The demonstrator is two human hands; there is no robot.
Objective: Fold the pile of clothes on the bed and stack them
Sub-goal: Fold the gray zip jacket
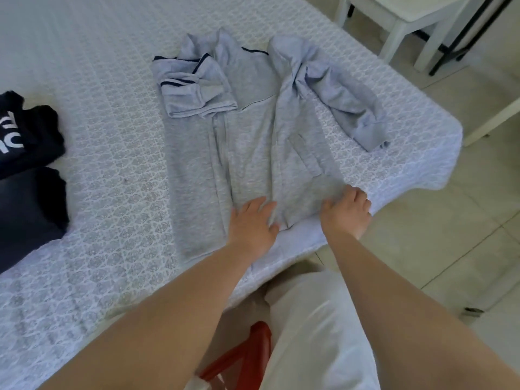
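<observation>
A light grey zip jacket [253, 130] with dark trim lies spread on the bed [112, 192], its bottom hem toward me. One sleeve is folded over the chest at the left; the other sleeve [346, 108] lies bunched out to the right. My left hand [251, 223] rests flat on the hem, fingers straight. My right hand [347, 212] sits at the hem's right corner with its fingers curled on the grey fabric. At the bed's left edge lie dark folded clothes [28, 170], the top one with white letters.
The bed's corner [439, 142] drops to a tiled floor [450, 220] on the right. A white table or chair [405, 21] stands beyond the bed at the top right. A red stool [247, 353] is by my legs below.
</observation>
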